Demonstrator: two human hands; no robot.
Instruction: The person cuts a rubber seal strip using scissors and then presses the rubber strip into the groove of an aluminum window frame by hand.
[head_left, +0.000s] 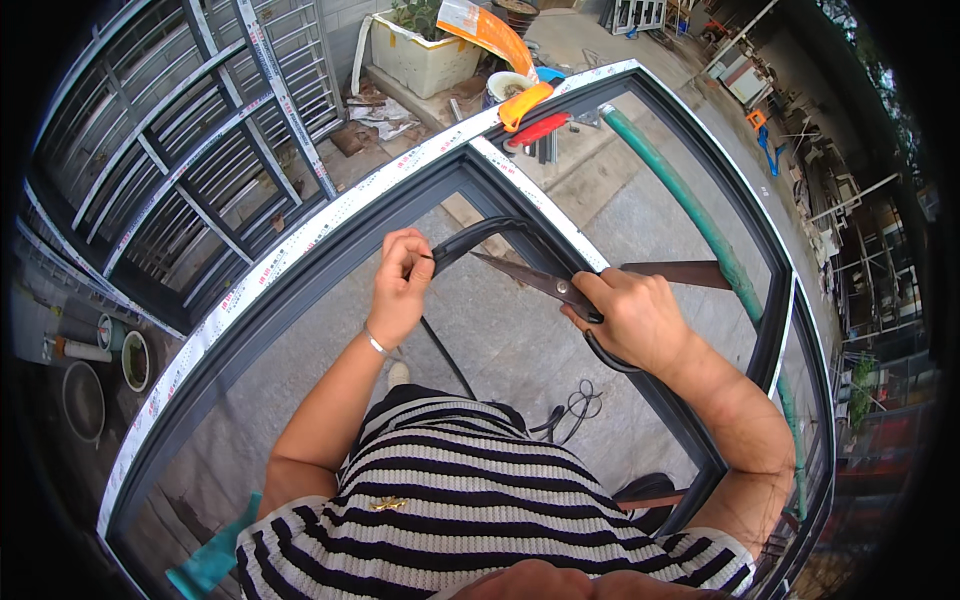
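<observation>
The left hand [403, 280] pinched a black, rubbery strip [470, 237], seemingly not yet cut; the right hand [640, 312] gripped dark metal scissors [530, 277].

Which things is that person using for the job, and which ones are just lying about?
Seem to belong to the job:
- scissors, in the right hand
- black strip, held by the left hand
- large frame beneath the hands

Look like they're just lying about:
- planter box
- round basin
- barred metal frame on the left
</observation>
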